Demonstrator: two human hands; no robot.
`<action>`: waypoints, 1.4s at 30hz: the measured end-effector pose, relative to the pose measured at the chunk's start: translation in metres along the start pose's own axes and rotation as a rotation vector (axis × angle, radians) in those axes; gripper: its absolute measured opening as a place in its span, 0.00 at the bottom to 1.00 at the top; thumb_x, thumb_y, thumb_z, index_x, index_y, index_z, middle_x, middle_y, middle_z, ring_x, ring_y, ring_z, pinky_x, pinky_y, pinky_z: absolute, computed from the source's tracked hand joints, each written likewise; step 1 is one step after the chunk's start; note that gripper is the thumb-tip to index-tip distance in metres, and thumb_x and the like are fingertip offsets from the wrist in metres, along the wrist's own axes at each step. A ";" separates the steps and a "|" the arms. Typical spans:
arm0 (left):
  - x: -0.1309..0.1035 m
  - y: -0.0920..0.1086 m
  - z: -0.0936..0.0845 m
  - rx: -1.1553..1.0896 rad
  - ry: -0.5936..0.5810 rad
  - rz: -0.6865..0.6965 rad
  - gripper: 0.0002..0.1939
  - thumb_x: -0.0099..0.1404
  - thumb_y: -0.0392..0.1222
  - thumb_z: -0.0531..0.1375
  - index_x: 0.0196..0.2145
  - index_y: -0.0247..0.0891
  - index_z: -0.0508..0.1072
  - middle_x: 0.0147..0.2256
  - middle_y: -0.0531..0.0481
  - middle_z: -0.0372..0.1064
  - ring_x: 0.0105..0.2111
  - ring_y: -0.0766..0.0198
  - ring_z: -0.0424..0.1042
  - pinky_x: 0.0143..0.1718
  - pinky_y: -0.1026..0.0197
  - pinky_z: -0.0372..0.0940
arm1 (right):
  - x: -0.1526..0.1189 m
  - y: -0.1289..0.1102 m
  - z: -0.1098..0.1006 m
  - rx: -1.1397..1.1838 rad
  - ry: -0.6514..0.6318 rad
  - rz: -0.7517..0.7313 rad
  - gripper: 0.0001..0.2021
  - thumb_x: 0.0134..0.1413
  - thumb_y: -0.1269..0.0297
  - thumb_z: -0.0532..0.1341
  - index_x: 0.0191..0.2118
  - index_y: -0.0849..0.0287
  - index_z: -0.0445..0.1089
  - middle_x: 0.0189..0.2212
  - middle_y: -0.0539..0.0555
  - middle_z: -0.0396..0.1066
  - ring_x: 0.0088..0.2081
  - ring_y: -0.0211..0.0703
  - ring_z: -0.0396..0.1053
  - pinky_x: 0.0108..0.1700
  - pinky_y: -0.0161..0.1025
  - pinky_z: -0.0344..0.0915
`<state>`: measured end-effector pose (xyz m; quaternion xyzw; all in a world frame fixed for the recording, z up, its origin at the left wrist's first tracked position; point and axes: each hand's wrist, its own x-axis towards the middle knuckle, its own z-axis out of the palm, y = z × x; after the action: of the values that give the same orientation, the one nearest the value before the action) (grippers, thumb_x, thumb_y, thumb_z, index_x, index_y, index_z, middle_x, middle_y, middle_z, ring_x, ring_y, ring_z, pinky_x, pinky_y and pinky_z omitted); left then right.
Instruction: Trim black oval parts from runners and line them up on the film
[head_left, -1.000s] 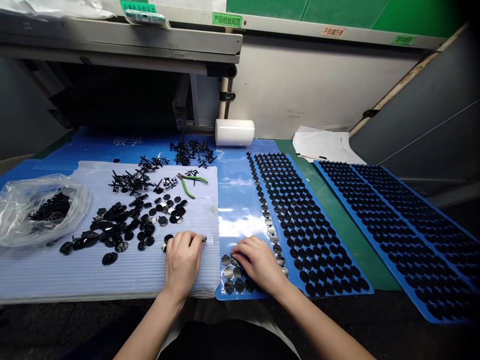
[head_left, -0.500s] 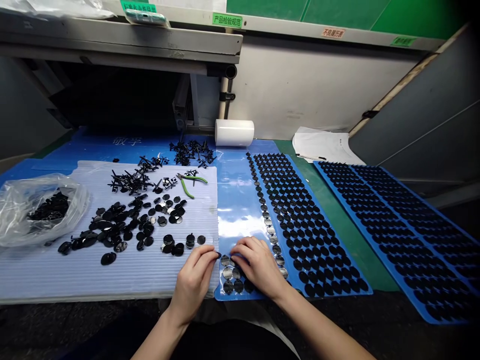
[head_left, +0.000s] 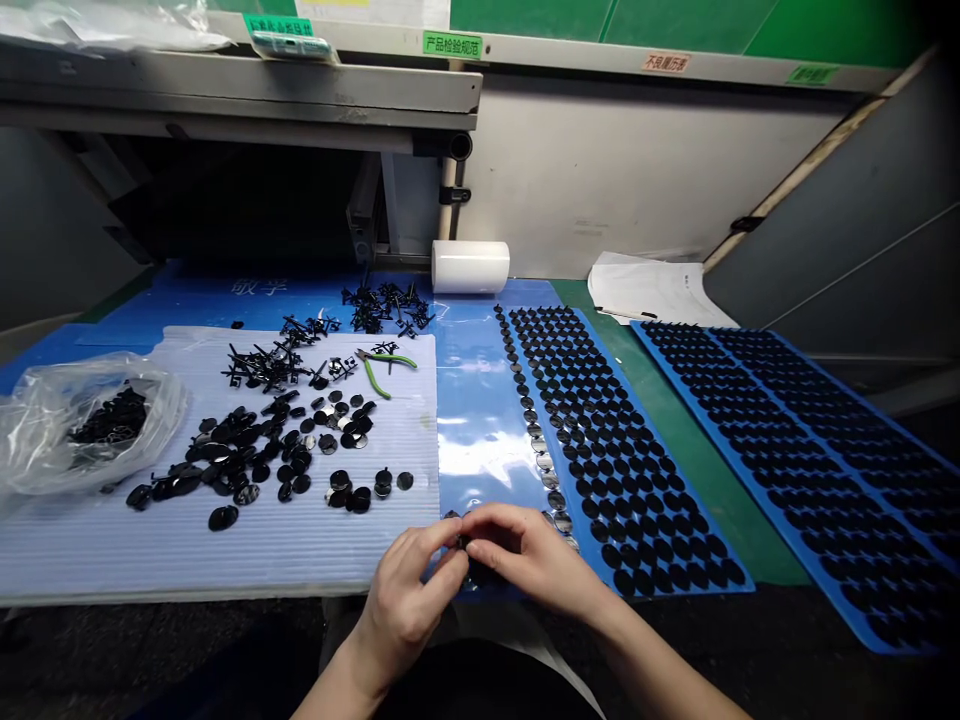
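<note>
My left hand [head_left: 409,590] and my right hand [head_left: 536,560] meet fingertip to fingertip over the near end of a blue sheet [head_left: 480,390]. Pinched between them is a small black disc [head_left: 463,543], mostly covered by the fingers. Under my hands lie more discs on the sheet, largely hidden. Left of my hands, loose shiny black discs [head_left: 225,450] are scattered on a white ribbed board [head_left: 315,555]. A line of discs [head_left: 536,445] runs along the sheet's right edge.
Green-handled nippers [head_left: 379,375] lie by black sprue scraps [head_left: 262,365]. A plastic bag [head_left: 37,440] of black parts sits far left. To the right are blue sheets covered in rows of discs [head_left: 637,450]. A white roll [head_left: 470,267] and papers [head_left: 649,288] are at the back.
My hands were apart, the left pinching a small dark piece at the board's edge, the right over the discs. They have come together and nearer to me, and now both hold the piece.
</note>
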<state>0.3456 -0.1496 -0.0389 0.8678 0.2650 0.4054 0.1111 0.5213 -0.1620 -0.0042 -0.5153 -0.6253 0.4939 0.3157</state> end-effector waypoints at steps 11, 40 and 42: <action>0.003 -0.026 -0.005 0.274 -0.067 -0.259 0.15 0.60 0.35 0.52 0.45 0.39 0.64 0.40 0.42 0.65 0.36 0.60 0.65 0.35 0.57 0.62 | 0.000 0.017 -0.021 -0.548 0.110 -0.130 0.06 0.55 0.68 0.54 0.35 0.56 0.68 0.30 0.49 0.72 0.32 0.37 0.69 0.35 0.32 0.63; 0.017 0.005 0.013 -0.548 -0.133 -1.027 0.06 0.60 0.41 0.51 0.35 0.38 0.63 0.27 0.52 0.67 0.25 0.65 0.72 0.25 0.63 0.67 | 0.002 0.024 -0.010 -0.822 0.218 -0.056 0.04 0.53 0.68 0.55 0.34 0.56 0.67 0.33 0.53 0.66 0.37 0.45 0.63 0.36 0.41 0.58; 0.017 0.006 0.019 -0.615 -0.125 -1.062 0.05 0.60 0.40 0.51 0.35 0.37 0.60 0.27 0.52 0.65 0.24 0.66 0.72 0.24 0.64 0.68 | 0.001 0.018 -0.006 -0.726 0.234 -0.088 0.05 0.54 0.67 0.55 0.37 0.55 0.66 0.34 0.53 0.66 0.38 0.44 0.63 0.38 0.40 0.58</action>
<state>0.3713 -0.1451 -0.0373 0.5675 0.5250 0.3010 0.5583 0.5320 -0.1597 -0.0190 -0.6191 -0.7408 0.1640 0.2027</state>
